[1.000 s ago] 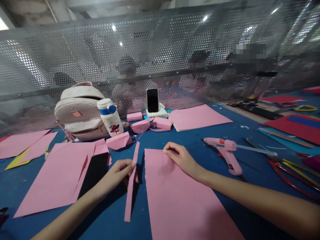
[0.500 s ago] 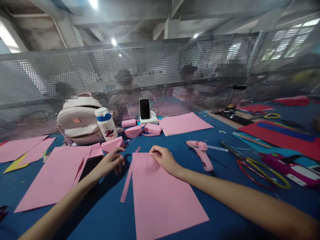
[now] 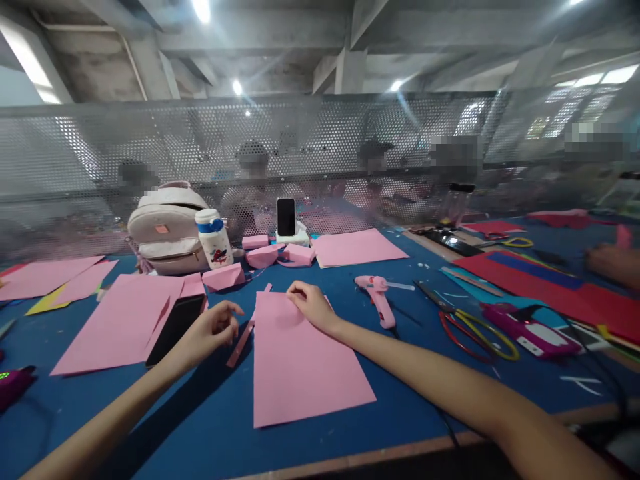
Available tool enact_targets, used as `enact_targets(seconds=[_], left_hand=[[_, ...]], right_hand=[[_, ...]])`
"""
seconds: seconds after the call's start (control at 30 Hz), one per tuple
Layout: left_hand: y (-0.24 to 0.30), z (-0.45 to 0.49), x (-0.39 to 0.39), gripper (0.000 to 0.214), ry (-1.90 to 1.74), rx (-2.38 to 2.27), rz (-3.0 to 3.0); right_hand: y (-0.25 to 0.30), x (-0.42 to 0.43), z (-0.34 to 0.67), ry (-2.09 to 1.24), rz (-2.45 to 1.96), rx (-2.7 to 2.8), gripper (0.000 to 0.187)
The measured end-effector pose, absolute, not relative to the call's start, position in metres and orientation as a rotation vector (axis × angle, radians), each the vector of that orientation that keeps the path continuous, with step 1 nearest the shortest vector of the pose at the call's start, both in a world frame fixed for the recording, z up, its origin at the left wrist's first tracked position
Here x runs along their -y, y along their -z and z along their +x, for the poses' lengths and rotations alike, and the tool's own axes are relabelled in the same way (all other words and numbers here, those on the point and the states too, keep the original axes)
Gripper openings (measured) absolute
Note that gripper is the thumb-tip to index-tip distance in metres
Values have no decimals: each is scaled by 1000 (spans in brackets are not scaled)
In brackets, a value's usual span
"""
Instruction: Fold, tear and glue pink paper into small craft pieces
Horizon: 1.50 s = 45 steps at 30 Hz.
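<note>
A pink sheet of paper [image 3: 305, 373] lies in front of me on the blue table. Near its top edge, my right hand [image 3: 310, 305] rests on it, thumb and fingers closed together at the paper. My left hand [image 3: 217, 327] hovers to the left of the sheet, fingers loosely bent and apart, nothing in them. Between that hand and the sheet lies a narrow pink paper strip [image 3: 241, 345], its middle partly tucked by the sheet's edge. Beside my left wrist is a black phone [image 3: 175, 327] on more pink paper [image 3: 113, 327].
A pink glue gun [image 3: 379, 300] and scissors [image 3: 470, 327] lie to the right, with a purple device [image 3: 530, 333] and red sheets [image 3: 540, 287]. Behind stand a backpack [image 3: 170, 230], a bottle [image 3: 215, 240], folded pink pieces [image 3: 263, 255] and an upright phone [image 3: 286, 218]. Another person's hand [image 3: 615, 260] shows far right.
The view has shifted, so the table's front edge and another person's hand now show. My left hand's fingers are a little more curled. My right hand stays at the sheet's top edge.
</note>
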<state>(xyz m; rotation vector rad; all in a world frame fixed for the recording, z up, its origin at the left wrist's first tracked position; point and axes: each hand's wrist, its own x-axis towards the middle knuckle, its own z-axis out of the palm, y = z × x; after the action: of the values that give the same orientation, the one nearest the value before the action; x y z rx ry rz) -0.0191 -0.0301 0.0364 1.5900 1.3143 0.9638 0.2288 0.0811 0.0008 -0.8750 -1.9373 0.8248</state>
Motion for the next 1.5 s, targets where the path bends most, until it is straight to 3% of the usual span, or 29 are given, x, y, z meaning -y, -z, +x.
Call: enact_targets(seconds=[0.57, 0.97, 1.27, 1.5], left_hand=[[-40, -25, 4, 50, -871, -1121, 1535], [-20, -36, 7, 34, -904, -1236, 1865], [-21, -30, 23, 33, -826, -1219, 2015], [-19, 6, 4, 15, -742, -1053, 2130]], right_hand=[[-4, -84, 229, -778, -1002, 1940, 16], [-32, -52, 261, -791, -1224, 1873, 21], [-36, -8, 306, -1028, -1400, 1786, 30], [-36, 3, 326, -1283, -1370, 1777, 34]])
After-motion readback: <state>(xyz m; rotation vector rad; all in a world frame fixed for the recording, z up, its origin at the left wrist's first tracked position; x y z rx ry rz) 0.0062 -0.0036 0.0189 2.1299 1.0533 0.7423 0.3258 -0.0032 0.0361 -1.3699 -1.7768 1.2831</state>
